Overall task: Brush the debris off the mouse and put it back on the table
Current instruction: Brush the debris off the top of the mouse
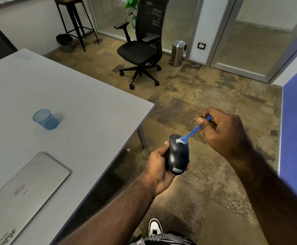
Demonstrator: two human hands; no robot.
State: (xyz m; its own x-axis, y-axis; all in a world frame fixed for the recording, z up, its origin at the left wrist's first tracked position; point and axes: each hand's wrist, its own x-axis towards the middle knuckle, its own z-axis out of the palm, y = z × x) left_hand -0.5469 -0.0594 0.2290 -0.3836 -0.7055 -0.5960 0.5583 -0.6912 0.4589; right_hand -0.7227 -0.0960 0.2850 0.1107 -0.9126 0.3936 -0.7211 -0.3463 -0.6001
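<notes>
My left hand grips a black computer mouse from its left side and holds it in the air over the floor, to the right of the grey table. A small label sits at the mouse's near end. My right hand pinches a thin blue brush by its handle. The brush's pale bristles rest on the far end of the mouse's top.
On the table stand a blue mesh cup and a closed silver laptop. A black office chair, a steel pedal bin and a tall stool stand on the floor beyond. My shoe shows below.
</notes>
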